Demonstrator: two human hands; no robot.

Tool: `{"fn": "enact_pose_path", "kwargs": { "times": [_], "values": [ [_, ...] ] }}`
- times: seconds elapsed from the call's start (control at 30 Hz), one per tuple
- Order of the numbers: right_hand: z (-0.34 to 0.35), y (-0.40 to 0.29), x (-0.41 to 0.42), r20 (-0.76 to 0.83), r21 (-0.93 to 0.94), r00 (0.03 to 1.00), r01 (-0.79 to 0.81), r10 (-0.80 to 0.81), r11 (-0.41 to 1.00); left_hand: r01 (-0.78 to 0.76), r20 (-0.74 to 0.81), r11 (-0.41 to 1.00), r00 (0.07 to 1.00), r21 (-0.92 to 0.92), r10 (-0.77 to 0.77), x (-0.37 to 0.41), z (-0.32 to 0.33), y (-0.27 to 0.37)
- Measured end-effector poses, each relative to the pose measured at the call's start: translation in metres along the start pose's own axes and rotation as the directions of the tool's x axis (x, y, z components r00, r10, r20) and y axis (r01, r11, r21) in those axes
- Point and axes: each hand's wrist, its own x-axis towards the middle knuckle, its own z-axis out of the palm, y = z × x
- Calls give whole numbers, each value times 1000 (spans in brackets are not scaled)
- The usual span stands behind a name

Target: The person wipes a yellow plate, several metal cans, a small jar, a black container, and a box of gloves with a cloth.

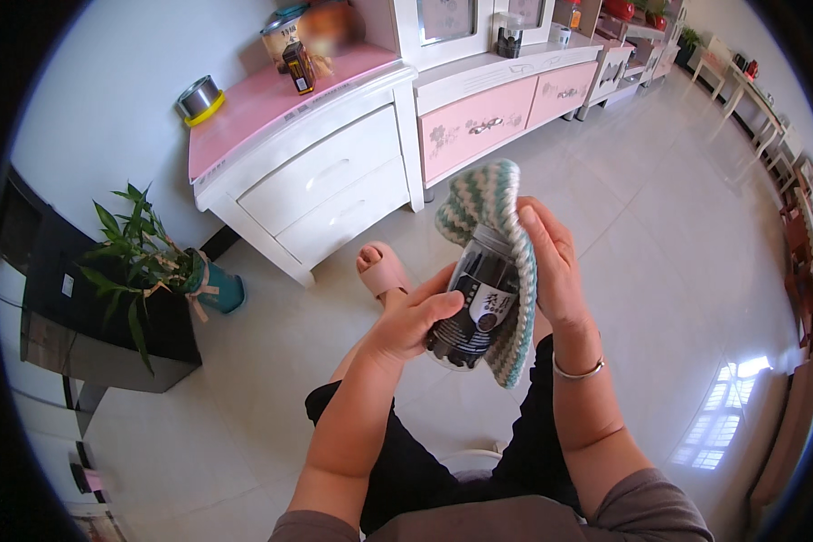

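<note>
My left hand [423,311] grips a clear plastic jar [477,298] from its left side, thumb across the front. Dark contents fill the jar, and its label bears writing. The jar tilts slightly, with its lid end pointing up and away from me. A knitted cloth [488,196] in green, white and grey stripes lies along the jar's right side and stands up behind its top. My right hand [549,257] holds the cloth's right edge, thumb on the near face; its other fingers are partly hidden behind the cloth.
Ahead stands a white cabinet [332,183] with a pink top, bearing a metal tin [201,99], a small dark box [299,68] and a canister [281,40]. A pink-drawered cabinet [477,132] adjoins it, with another jar [509,35] on top. A potted plant [217,281] stands left.
</note>
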Motion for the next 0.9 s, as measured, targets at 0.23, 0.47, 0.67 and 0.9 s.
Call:
{"fn": "enact_pose_path", "kwargs": {
  "times": [0.23, 0.47, 0.67, 0.9],
  "values": [
    [-5, -23, -13, 244, -185, 968, 100, -53, 978, 65, 188, 995, 981, -81, -49, -8, -2, -6],
    [-8, -18, -28, -89, -297, 996, -12, -15, 955, 10, -158, 701, 976, 713, 147, -7, 42, -5],
    [-14, -22, -35, 47, -248, 996, 80, -70, 965, 0, -165, 847, 981, 532, 103, -15, 57, -13],
    [-16, -28, -41, 195, 41, 979, 52, -59, 998, 289, 379, 889, 914, -355, -146, -17, 46, -21]
  ]
}}
